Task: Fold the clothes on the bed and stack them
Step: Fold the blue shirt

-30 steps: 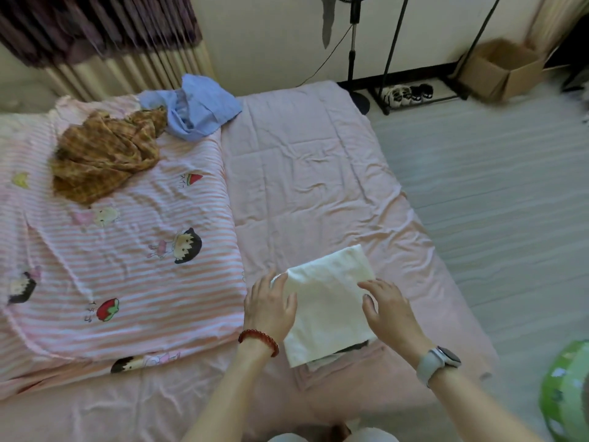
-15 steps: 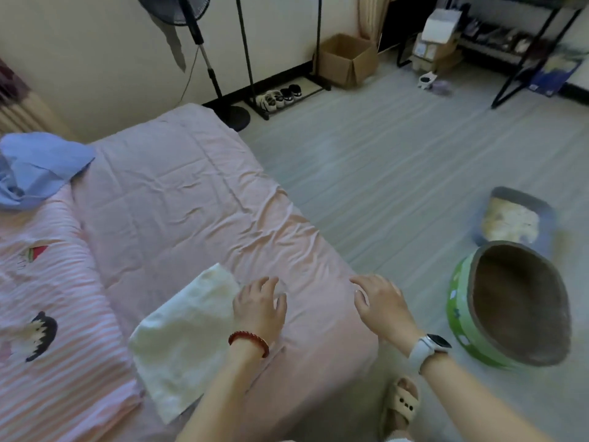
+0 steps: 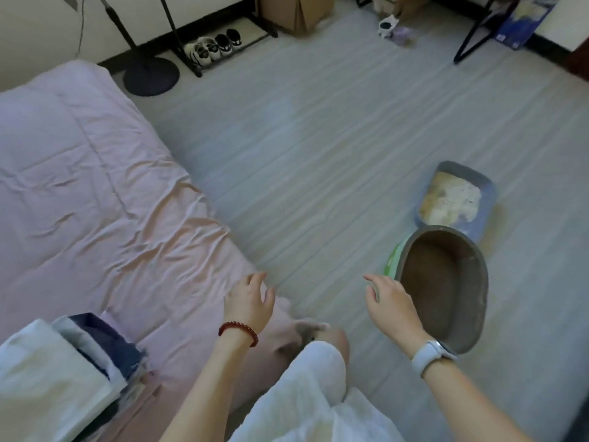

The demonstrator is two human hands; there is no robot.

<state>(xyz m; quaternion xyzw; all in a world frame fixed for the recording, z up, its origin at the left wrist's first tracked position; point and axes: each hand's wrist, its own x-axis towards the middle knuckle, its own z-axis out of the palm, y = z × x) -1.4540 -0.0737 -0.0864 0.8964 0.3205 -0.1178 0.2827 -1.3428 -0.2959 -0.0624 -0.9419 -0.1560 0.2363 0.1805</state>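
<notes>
Stack point(image 3: 63, 371) lengthwise toward bed point(image 3: 79, 186) foot.

Both hands are off the folded stack point(image 3: 57, 374) now. The left hand point(image 3: 250, 303) hovers at the bed point(image 3: 95, 199) edge; the right hand point(image 3: 390, 306) over the floor point(image 3: 318, 154).

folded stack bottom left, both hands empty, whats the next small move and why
Probably turn back toward the bed: the left hand and right hand hang open and hold nothing, the folded stack lies at the frame's edge, and no unfolded garment is in view.
</notes>
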